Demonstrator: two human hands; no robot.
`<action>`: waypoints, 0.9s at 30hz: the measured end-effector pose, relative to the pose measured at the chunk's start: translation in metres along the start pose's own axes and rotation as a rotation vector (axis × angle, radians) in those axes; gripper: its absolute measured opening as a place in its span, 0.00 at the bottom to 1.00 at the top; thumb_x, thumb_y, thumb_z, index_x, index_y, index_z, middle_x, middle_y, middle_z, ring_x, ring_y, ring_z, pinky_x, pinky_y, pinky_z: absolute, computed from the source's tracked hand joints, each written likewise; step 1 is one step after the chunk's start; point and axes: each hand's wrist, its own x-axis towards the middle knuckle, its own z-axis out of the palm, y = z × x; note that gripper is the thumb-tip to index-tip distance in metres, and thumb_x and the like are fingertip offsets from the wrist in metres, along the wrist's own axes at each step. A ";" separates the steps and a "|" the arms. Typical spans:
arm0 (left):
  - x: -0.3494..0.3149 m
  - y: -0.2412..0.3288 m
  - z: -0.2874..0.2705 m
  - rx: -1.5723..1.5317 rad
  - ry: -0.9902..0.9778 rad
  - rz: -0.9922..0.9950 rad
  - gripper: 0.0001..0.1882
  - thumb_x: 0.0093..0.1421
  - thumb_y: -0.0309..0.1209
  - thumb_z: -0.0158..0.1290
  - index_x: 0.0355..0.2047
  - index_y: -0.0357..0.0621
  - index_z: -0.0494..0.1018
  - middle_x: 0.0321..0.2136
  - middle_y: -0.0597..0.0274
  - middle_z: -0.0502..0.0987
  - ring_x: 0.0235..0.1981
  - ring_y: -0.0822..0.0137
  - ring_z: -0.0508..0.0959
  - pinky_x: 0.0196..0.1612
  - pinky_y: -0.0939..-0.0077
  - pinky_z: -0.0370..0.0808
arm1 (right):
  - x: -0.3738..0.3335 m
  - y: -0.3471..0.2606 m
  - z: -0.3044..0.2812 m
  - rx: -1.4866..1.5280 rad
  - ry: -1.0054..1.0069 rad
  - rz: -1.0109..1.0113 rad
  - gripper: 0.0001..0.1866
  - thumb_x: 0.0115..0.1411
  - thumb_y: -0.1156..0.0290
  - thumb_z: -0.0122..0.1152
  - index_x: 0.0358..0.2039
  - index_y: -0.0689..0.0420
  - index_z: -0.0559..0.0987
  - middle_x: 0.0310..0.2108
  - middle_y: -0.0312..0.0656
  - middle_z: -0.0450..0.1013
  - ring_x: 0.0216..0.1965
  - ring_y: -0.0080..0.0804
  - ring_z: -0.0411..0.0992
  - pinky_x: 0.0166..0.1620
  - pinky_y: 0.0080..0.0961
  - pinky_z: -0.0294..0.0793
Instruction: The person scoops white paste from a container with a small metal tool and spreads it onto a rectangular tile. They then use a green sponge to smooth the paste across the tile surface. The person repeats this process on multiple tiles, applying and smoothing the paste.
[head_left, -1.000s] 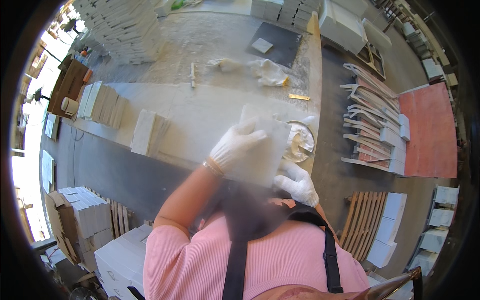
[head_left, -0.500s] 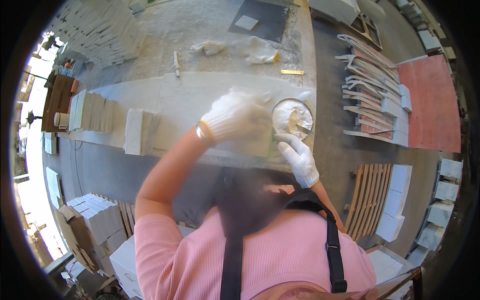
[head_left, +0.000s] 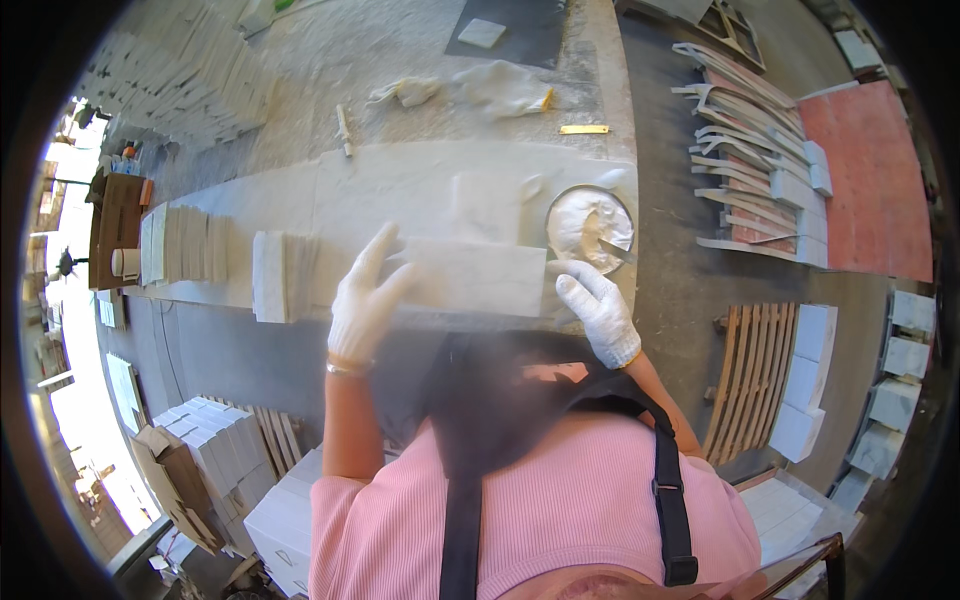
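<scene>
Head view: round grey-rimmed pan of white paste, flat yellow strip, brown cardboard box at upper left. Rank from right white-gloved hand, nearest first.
From the right hand:
1. Round pan, just ahead
2. Flat yellow strip, beyond the pan
3. Brown cardboard box, far left

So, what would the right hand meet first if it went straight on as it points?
The white-gloved right hand would probably meet the right end of the long, white rectangular tile first; depth leaves any gap between them unclear.
</scene>
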 end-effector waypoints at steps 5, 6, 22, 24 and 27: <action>-0.003 -0.015 0.013 -0.091 -0.059 -0.077 0.46 0.58 0.44 0.65 0.73 0.37 0.62 0.56 0.49 0.79 0.55 0.61 0.79 0.62 0.68 0.71 | 0.017 -0.006 0.009 -0.050 0.057 -0.088 0.28 0.70 0.57 0.63 0.61 0.65 0.76 0.59 0.50 0.76 0.63 0.39 0.72 0.67 0.33 0.67; -0.002 -0.015 0.016 -0.151 -0.062 -0.082 0.45 0.59 0.42 0.65 0.72 0.36 0.62 0.56 0.50 0.79 0.53 0.62 0.79 0.61 0.69 0.72 | 0.022 -0.007 0.012 -0.067 0.059 -0.107 0.28 0.70 0.57 0.64 0.62 0.65 0.76 0.59 0.51 0.75 0.63 0.39 0.72 0.67 0.34 0.67; -0.013 -0.013 0.020 -0.853 -0.109 -0.189 0.30 0.70 0.38 0.56 0.67 0.35 0.69 0.51 0.57 0.81 0.42 0.71 0.83 0.37 0.79 0.80 | 0.035 0.007 -0.011 0.055 0.145 -0.031 0.23 0.71 0.68 0.55 0.63 0.64 0.75 0.37 0.44 0.80 0.32 0.29 0.79 0.34 0.23 0.76; -0.014 -0.013 0.020 -0.871 -0.132 -0.202 0.28 0.70 0.37 0.56 0.66 0.34 0.71 0.50 0.57 0.82 0.42 0.70 0.83 0.39 0.77 0.80 | 0.027 0.006 -0.011 0.046 0.136 -0.032 0.23 0.71 0.67 0.55 0.63 0.64 0.75 0.38 0.44 0.81 0.33 0.30 0.79 0.34 0.23 0.76; -0.013 -0.012 0.026 -0.851 -0.136 -0.180 0.27 0.70 0.36 0.56 0.65 0.34 0.72 0.48 0.59 0.83 0.41 0.69 0.82 0.42 0.74 0.79 | 0.019 0.003 -0.013 0.002 0.162 -0.044 0.23 0.72 0.67 0.55 0.63 0.64 0.74 0.39 0.44 0.81 0.34 0.29 0.79 0.35 0.22 0.76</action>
